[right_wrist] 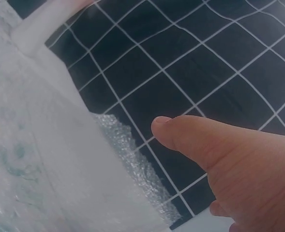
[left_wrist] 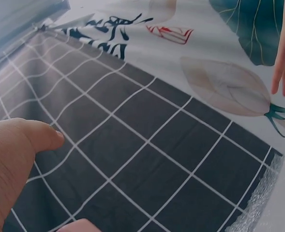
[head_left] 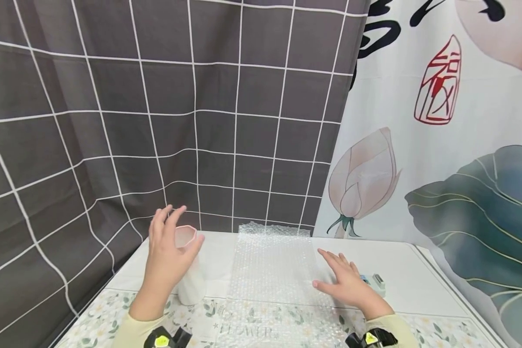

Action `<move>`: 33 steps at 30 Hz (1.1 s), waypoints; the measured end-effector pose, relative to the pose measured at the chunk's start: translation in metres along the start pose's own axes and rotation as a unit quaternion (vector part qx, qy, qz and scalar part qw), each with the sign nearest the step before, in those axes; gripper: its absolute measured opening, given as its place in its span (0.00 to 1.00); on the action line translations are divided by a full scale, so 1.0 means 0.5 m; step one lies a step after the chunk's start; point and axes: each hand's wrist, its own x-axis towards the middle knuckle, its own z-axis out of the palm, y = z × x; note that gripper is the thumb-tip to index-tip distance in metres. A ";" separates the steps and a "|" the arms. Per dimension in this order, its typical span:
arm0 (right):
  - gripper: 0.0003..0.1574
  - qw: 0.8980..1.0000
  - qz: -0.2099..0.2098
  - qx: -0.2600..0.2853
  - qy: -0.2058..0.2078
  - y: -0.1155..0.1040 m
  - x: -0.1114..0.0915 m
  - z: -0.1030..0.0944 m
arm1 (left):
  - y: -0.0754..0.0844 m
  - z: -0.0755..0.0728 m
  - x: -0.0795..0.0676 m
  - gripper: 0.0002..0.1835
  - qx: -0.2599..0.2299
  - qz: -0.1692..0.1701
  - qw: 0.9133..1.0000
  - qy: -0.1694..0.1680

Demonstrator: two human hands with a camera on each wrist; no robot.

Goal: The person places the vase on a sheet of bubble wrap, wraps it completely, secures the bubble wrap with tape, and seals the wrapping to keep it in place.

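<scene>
Head view shows the left hand (head_left: 167, 252) spread by the vase (head_left: 192, 284) at nine o'clock of the bubble wrap (head_left: 273, 270), the right hand (head_left: 343, 281) spread at three.

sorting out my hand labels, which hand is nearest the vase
The left hand, spread beside the top of the vase. The right hand is well apart from it, near the right edge of the bubble wrap.

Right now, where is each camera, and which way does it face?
Head: worn on head, facing forward and down at vase, bubble wrap; left hand, right hand show.
Left wrist: worn there, facing dark curtain; left hand, part of right hand show.
Right wrist: worn there, facing curtain, bubble wrap; right hand shows.
Wrist views share curtain and bubble wrap.
</scene>
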 end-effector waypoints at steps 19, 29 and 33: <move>0.52 1.000 -0.004 0.004 0.003 0.005 -0.004 -0.002 | -0.064 0.012 -0.008 0.57 0.003 -0.203 0.975 -0.094; 0.52 1.000 0.002 0.011 -0.006 0.003 -0.004 -0.001 | -0.088 0.019 -0.014 0.53 0.019 -0.194 0.971 -0.136; 0.52 1.000 0.004 0.013 -0.013 0.003 -0.002 0.000 | -0.088 0.019 -0.013 0.48 0.024 -0.194 0.970 -0.145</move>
